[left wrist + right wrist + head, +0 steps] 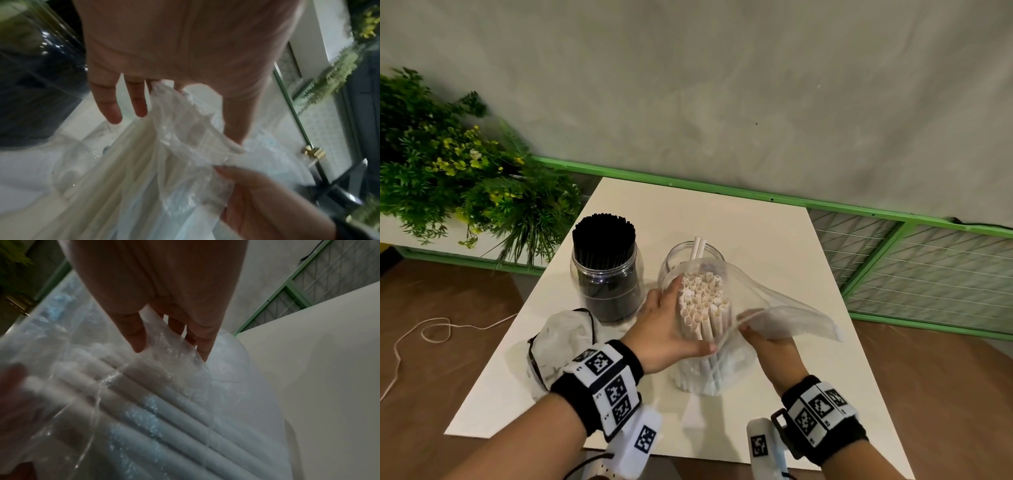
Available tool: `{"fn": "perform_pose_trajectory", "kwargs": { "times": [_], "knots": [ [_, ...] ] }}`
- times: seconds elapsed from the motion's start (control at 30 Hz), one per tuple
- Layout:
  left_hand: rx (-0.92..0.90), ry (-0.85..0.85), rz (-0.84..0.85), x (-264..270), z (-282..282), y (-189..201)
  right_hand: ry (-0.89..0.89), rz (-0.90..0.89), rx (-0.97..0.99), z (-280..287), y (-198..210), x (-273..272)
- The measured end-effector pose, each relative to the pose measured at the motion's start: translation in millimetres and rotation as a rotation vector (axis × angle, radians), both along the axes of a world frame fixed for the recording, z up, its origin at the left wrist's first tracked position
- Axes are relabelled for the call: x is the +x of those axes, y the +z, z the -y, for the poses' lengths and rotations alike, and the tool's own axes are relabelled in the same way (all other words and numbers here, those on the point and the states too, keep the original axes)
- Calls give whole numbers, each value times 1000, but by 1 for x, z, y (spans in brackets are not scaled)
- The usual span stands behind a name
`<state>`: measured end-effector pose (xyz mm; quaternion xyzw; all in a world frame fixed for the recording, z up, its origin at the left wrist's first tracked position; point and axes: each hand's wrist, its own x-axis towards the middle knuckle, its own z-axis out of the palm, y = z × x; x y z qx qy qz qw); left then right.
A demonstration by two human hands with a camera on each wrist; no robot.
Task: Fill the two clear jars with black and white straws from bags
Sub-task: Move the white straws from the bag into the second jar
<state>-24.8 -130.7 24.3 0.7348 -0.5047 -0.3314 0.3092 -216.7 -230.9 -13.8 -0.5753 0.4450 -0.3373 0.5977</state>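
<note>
Straws (pixel 703 305), white, stand bundled in a clear bag (pixel 774 305) on the counter (pixel 791 260), before the second jar (pixel 688 253). Left grip (pixel 671 325) cups bundle and bag; right grip (pixel 770 339) pinches the bag's mouth. Black straws (pixel 603 236) fill the left jar (pixel 606 284).

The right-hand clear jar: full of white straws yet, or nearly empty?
Nearly empty. The right-hand jar shows only two white straws above its rim; the remaining bundle is still in the bag.
</note>
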Motion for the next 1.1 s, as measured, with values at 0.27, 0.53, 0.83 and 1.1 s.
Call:
{"fn": "perform_pose_trajectory", "kwargs": {
  "times": [0.27, 0.53, 0.83, 1.1],
  "knots": [
    [-59, 142, 189, -18, 7, -12, 205, 121, -15, -21, 21, 8],
    [-76, 106, 99, -3, 3, -10, 20, 130, -60, -12, 17, 12],
    [-60, 15, -228, 15, 0, -5, -28, 87, 129, -6, 9, 8],
    [-30, 104, -493, 15, -1, -8, -235, 12, 70, -1, -4, 14]
  ]
}}
